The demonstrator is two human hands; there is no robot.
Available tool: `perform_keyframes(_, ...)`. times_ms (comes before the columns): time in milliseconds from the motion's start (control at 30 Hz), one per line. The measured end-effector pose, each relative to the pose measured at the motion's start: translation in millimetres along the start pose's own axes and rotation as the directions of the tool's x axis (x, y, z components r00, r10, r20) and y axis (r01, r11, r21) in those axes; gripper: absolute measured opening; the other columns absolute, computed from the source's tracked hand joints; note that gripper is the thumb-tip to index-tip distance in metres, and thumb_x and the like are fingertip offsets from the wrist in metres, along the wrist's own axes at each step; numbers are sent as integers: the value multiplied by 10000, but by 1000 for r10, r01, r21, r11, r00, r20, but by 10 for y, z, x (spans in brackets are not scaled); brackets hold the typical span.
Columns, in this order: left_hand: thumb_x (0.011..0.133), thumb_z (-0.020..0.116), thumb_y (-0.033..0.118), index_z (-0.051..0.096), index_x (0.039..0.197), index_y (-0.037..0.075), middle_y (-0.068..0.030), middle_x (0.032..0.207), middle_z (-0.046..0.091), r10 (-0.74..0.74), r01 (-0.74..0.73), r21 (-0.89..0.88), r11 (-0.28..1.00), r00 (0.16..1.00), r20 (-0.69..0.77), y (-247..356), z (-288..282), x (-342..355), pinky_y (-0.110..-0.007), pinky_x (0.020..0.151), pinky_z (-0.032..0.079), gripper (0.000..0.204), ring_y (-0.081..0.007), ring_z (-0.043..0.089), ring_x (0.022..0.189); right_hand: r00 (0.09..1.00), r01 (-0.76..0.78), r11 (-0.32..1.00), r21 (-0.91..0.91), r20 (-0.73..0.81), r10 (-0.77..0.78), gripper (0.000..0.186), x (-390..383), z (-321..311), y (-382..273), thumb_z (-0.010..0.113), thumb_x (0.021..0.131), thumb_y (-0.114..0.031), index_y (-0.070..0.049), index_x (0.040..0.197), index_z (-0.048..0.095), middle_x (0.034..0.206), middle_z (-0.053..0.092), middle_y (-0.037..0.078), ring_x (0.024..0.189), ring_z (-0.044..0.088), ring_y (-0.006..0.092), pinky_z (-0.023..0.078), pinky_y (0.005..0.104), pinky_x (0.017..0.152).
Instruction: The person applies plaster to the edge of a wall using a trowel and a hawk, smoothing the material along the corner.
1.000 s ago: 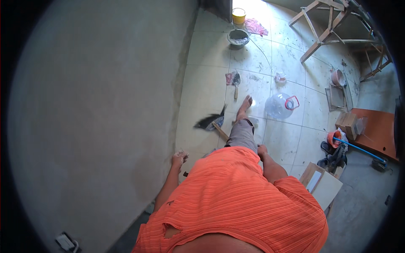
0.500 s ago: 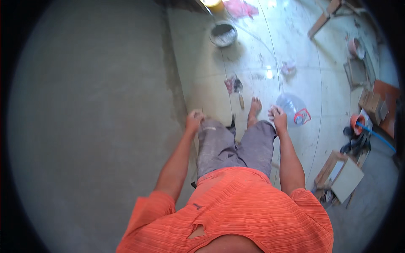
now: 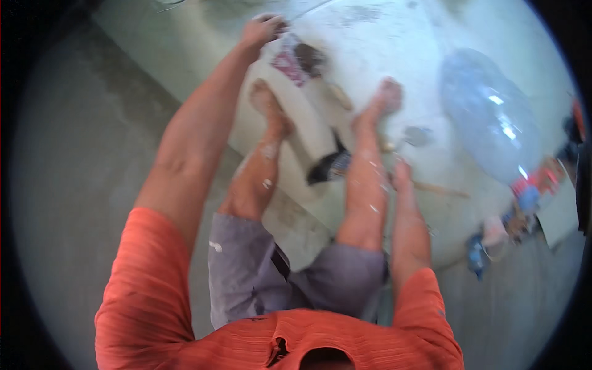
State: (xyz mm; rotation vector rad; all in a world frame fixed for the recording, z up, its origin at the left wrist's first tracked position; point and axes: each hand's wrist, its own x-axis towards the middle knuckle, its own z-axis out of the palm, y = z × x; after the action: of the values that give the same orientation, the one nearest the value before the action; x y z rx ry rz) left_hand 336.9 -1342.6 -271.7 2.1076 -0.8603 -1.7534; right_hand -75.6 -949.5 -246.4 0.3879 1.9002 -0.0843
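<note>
My left hand [image 3: 264,29] reaches far forward over the tiled floor, beyond my left foot, its fingers bent and blurred. Whether they grip anything I cannot tell. Just right of it lies a trowel [image 3: 338,95] with a wooden handle and a dark, smeared blade, next to a red-and-white packet [image 3: 287,65]. My right hand [image 3: 402,174] hangs low beside my right shin, smeared by motion. Close to it are a thin wooden stick [image 3: 443,190] and a small grey round piece [image 3: 419,135]. The hand's hold on either is unclear.
A large clear plastic bottle [image 3: 490,111] with a red handle lies at the right. A small blue bottle [image 3: 475,254] and blurred clutter sit nearer. Between my bare feet is a black object [image 3: 327,169]. Grey, damp-looking floor [image 3: 92,203] spreads at the left.
My view has dropped closer to the floor and shifted. My left hand has gone from beside my knee to far forward; my right hand has moved down beside my shin.
</note>
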Motion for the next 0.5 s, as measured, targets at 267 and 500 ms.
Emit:
perform_keyframes(267, 872, 513, 779, 82, 1589, 16, -208, 1636, 178, 2, -331, -800, 500, 925, -381, 172, -838, 194, -538, 1172, 331, 1133, -454, 318, 1438, 543, 91, 196, -976, -116, -832, 372, -278, 1862, -1530, 455, 1029, -294, -126, 1360, 427, 1474, 489, 106, 1363, 435, 226, 326, 369, 1129)
perform_keyframes(500, 838, 713, 629, 145, 1574, 39, -181, 1591, 251, -143, -232, -729, 644, 900, -412, 582, -2186, 362, -494, 1072, 449, 1102, -380, 421, 1359, 294, 440, 158, -884, -24, -955, 354, 437, 1703, -1057, 481, 1014, -250, -101, 1334, 506, 1361, 558, 140, 1256, 500, 271, 395, 404, 1045)
